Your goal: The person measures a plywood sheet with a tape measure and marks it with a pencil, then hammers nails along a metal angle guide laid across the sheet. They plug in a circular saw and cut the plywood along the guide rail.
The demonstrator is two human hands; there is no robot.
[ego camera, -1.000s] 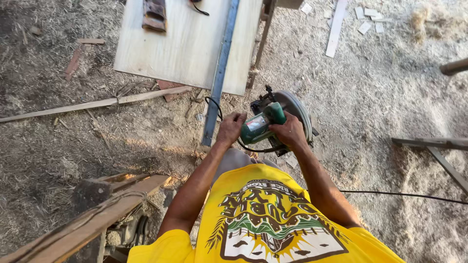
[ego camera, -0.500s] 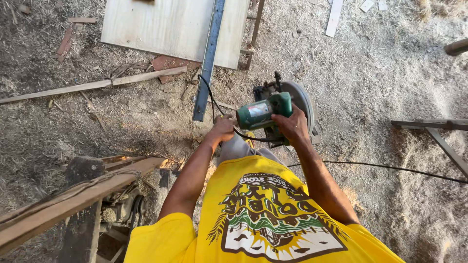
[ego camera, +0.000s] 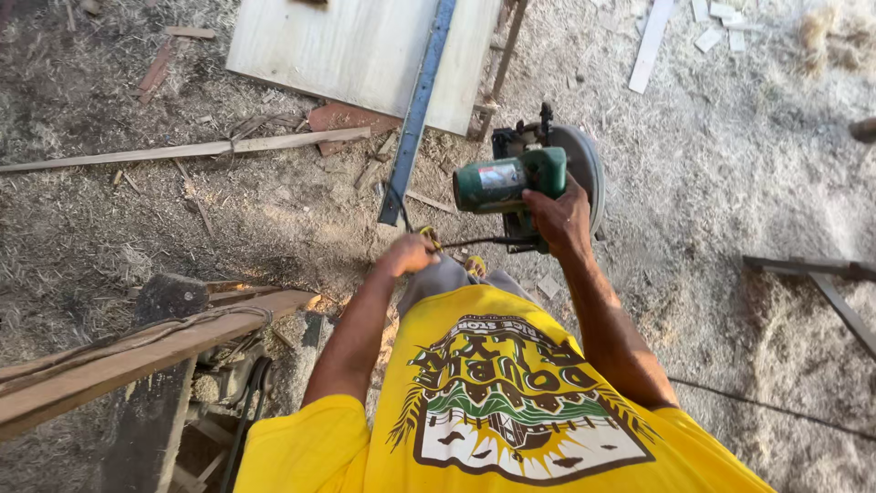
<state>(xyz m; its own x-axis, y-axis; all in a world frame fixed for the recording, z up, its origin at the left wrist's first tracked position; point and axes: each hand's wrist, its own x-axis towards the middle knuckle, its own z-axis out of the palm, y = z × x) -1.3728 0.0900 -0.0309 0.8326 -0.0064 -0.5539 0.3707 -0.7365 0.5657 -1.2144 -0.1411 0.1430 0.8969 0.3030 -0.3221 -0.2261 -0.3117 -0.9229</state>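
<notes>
I look down over my yellow printed shirt. My right hand (ego camera: pixel 558 219) grips the handle of a green circular saw (ego camera: pixel 511 178), held in the air with its round blade guard (ego camera: pixel 584 164) to the right. My left hand (ego camera: pixel 409 252) is closed on the saw's black power cord (ego camera: pixel 474 243), a little to the left of and below the saw. A pale plywood sheet (ego camera: pixel 356 50) lies ahead with a long blue metal bar (ego camera: pixel 418 110) across it.
The ground is covered in sawdust and wood scraps. A thin wooden strip (ego camera: pixel 182 151) lies to the left, a thick beam with rope (ego camera: pixel 137 356) at the lower left, a metal frame (ego camera: pixel 821 274) at the right. Offcuts (ego camera: pixel 650 36) lie far ahead.
My left hand has come off the saw body and dropped down and left onto the cord. The saw has lifted slightly in my right hand, and the view has shifted backwards.
</notes>
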